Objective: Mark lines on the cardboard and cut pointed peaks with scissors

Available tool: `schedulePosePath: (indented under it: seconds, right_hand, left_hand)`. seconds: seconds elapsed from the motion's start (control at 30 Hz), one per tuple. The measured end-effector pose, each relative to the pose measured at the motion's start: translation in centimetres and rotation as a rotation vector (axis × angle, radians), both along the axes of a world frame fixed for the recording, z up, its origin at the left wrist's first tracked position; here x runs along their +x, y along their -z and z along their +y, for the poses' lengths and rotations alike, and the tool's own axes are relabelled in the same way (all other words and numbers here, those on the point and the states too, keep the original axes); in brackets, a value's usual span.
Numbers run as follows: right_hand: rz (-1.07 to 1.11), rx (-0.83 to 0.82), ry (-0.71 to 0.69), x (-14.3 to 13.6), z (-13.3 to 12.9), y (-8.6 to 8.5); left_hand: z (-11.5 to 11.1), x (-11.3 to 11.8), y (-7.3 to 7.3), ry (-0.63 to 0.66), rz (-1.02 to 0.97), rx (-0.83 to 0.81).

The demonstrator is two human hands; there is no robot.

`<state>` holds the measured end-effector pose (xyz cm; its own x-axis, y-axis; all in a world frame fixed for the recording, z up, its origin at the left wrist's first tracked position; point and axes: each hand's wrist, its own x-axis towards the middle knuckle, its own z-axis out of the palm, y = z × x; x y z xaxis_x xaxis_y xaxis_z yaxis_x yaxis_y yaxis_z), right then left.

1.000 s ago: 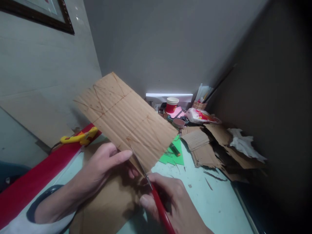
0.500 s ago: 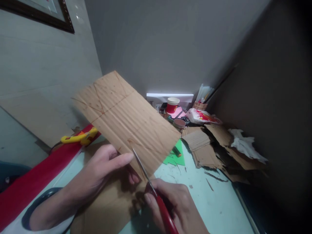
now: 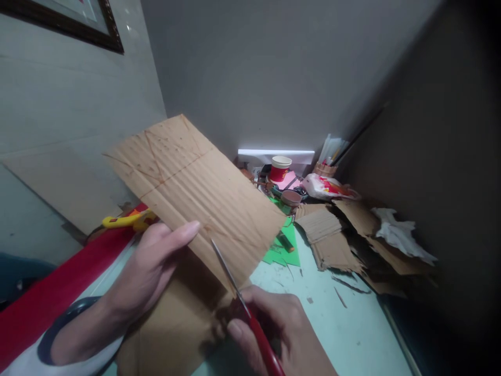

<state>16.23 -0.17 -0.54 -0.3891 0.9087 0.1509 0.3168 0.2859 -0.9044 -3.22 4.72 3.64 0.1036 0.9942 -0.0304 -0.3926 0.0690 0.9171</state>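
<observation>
My left hand [image 3: 156, 261] grips the lower left edge of a corrugated cardboard piece [image 3: 195, 183], thumb on top and the other fingers beneath, out of sight. Brown drawn lines cross the sheet, which is held tilted above the table. In my right hand [image 3: 274, 324] is a pair of red-handled scissors [image 3: 258, 334], closed round the handles. One narrow blade lies over the cardboard near its lower edge, its tip by a brown mark. Where the other blade sits is hidden. Under both hands another cardboard sheet [image 3: 164, 334] lies on the table.
Torn cardboard pieces [image 3: 324, 235] and crumpled white tissue [image 3: 395, 230] lie at the right. Behind are a red paper cup [image 3: 281, 169], a tissue pack [image 3: 326, 186] and green paper [image 3: 291, 230]. A yellow-handled tool [image 3: 125, 220] sits at left by a red strip [image 3: 74, 287].
My left hand has moved its grip up and left along the cardboard's edge, and its lower fingers have gone out of sight. The scissors stay at nearly the same place on the sheet.
</observation>
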Motion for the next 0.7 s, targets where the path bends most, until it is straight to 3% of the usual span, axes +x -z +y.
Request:
schedulePosePath:
  seconds: [0.13, 0.27, 0.5, 0.7]
  right_hand:
    - [-0.012, -0.164, 0.002, 0.1, 0.0, -0.4]
    - [0.031, -0.207, -0.042, 0.3, 0.1, -0.5]
    - [0.001, 0.022, 0.038, -0.2, -0.3, 0.3]
    - [-0.015, 0.064, 0.008, 0.2, -0.3, 0.4]
  left_hand:
    - [-0.6, 0.0, 0.6, 0.089, 0.079, -0.082]
    - [-0.8, 0.2, 0.5, 0.131, 0.118, -0.098]
    - [-1.0, 0.1, 0.4, 0.159, 0.128, -0.111]
    - [-1.1, -0.3, 0.3, 0.135, 0.096, -0.106]
